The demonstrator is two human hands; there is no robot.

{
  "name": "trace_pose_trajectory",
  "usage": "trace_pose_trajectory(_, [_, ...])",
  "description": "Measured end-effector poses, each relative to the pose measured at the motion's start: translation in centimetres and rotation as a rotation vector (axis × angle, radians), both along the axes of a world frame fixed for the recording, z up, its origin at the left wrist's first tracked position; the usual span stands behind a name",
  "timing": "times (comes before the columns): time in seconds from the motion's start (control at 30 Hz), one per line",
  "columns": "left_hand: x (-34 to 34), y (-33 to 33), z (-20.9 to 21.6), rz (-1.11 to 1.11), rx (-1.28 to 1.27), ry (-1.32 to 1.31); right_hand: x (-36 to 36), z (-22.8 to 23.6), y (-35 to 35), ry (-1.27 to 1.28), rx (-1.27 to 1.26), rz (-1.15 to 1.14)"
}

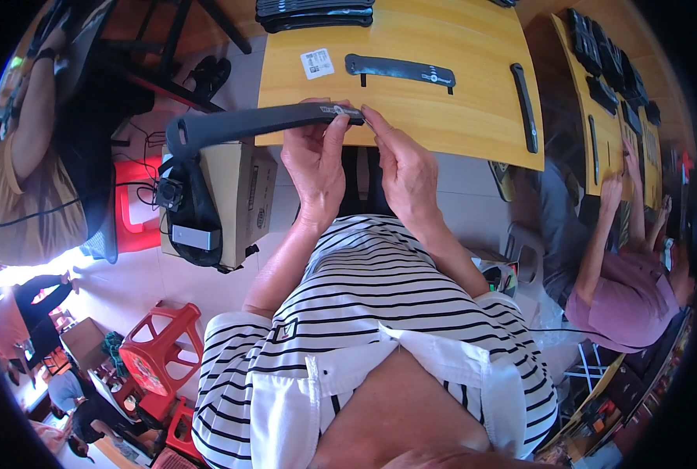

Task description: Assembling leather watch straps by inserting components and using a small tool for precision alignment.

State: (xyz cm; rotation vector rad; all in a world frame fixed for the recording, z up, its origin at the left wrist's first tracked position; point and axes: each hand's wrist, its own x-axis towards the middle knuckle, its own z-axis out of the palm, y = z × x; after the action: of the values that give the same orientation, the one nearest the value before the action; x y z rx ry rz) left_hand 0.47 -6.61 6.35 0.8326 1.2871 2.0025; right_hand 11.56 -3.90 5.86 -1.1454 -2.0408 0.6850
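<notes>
A long, dark strip with a hole at its wide far-left end and pale printing near its other end is held up over the table's front edge. My left hand is closed around the printed part, thumb on top. At the strip's narrow right end, the thumb and forefinger of my right hand pinch its tip. Beyond my hands, a similar black strip lies on the table, with two small black tabs showing at its near edge. A white printed label is left of it.
A stack of black strips sits at the table's far left, and another strip lies along its right edge. A cardboard box with a black bag stands left. Co-workers are on both sides; a red stool stands lower left.
</notes>
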Motion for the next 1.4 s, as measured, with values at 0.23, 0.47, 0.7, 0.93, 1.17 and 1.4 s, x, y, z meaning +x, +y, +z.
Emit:
trace_pose_trajectory(0.23, [-0.2, 0.3, -1.5, 0.01, -0.008, 0.161, -0.7, -0.9, 0.6, 0.336, -0.496, 0.052])
trace_pose_trajectory(0.47, [-0.1, 0.6, -2.4, 0.031, 0.105, 0.351, -2.1, -1.8, 0.1, 0.62, -0.628, 0.028])
trace_pose_trajectory(0.7, [-1.4, 0.8, -1.7, -0.063, 0.136, 0.449, -1.1, -2.0, 1.4, 0.185, 0.027, -0.027])
trace_pose_trajectory(0.93, [-1.7, 1.1, -1.5, -0.122, 0.14, 0.717, -1.6, -0.9, 0.5, 0.524, -0.478, -0.038])
trace_pose_trajectory(1.17, [-2.2, 1.0, -0.1, -0.142, 0.11, 0.418, -0.5, -0.8, 2.0, 0.322, -0.002, 0.045])
trace_pose_trajectory(1.4, [-1.8, 1.3, 0.3, -0.256, 0.074, 0.145, -0.3, 0.2, 1.0, 0.375, -0.252, 0.017])
